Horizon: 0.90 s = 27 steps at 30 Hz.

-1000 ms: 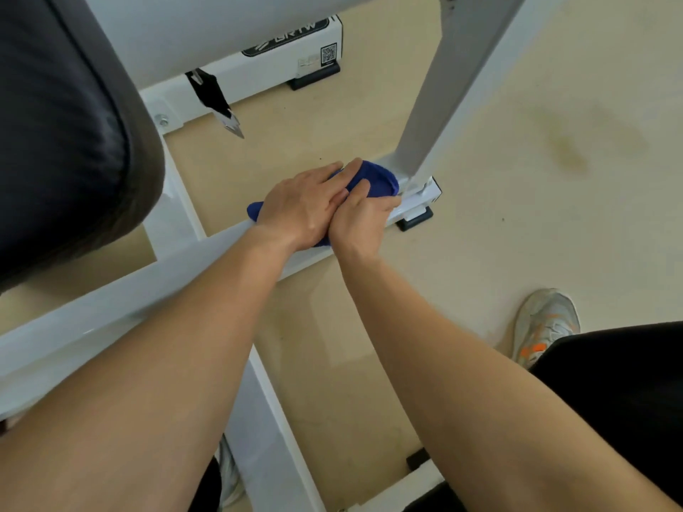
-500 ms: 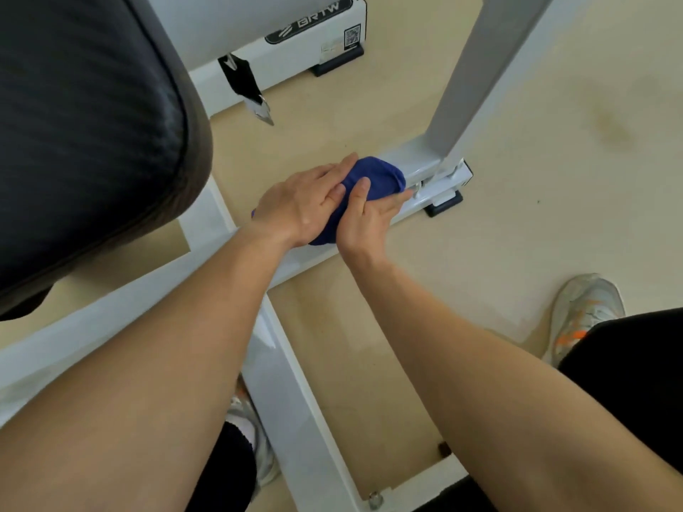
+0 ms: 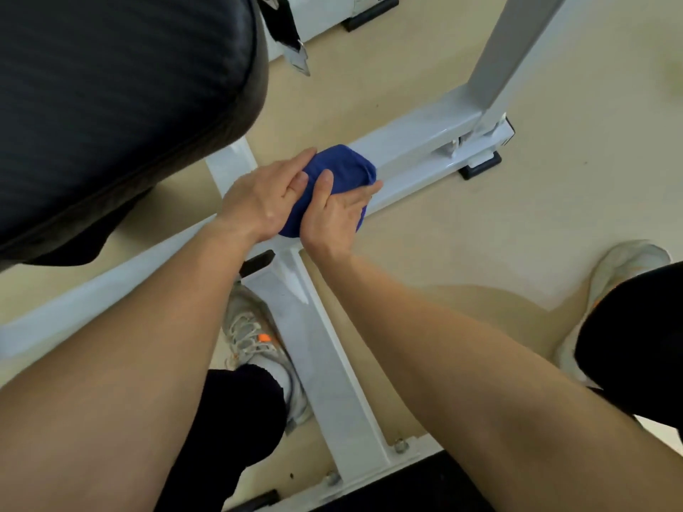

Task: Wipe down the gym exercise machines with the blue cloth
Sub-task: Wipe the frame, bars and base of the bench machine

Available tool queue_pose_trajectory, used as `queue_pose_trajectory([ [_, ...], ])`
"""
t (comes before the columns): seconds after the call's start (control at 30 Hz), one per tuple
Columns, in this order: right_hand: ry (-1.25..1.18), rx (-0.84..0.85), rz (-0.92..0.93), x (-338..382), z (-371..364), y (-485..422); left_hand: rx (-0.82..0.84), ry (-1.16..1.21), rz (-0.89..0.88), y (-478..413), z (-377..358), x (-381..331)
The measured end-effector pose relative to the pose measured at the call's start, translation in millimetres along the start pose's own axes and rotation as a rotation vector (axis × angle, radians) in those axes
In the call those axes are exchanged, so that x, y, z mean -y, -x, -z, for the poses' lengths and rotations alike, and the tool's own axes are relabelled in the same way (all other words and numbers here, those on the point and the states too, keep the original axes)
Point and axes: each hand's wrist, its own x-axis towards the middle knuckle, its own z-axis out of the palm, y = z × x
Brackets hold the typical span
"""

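Cloth (image 3: 343,168) sits bunched on top of the white base bar (image 3: 417,142) of the machine, just where the cross rail (image 3: 325,345) meets it, and well short of the upright post (image 3: 510,49) at the bar's far end. It is wadded into a thick pad, probably so it fills the palms and covers the bar's top and near face in one pass.

Both hands work it together. The left hand (image 3: 258,201) lies over the cloth's left part with fingers stretched out and spread, pressing down and not gripping; that flat pose puts weight onto the top face. The right hand (image 3: 332,216) straddles the near edge, thumb up on top of the cloth and fingers laid along the bar's side. Those fingers look straight, not hooked, though the cloth hides their undersides, so I read it as pressing and steering, with no real clasp.

The person bends low over the frame, one shoe (image 3: 255,338) tucked against the cross rail and the other (image 3: 621,267) out on the floor (image 3: 554,216), a stance that lets both arms reach under the black pad (image 3: 111,86) overhanging on the left.

The step in hand seems to be wiping along the base bar. The cross rail shows faint marks and likely needs a pass too.
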Motion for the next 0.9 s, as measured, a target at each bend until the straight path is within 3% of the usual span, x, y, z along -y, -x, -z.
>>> queue_pose_trajectory([
  [0.23,0.034,0.156,-0.053,-15,-47,50,-0.013,-0.096,0.093,50,3,59],
  [0.6,-0.026,-0.068,-0.059,9,3,-14,0.009,-0.008,-0.031,-20,0,-19],
  [0.9,0.022,0.011,-0.108,-3,-25,19,-0.144,-0.076,0.017,32,-6,25],
])
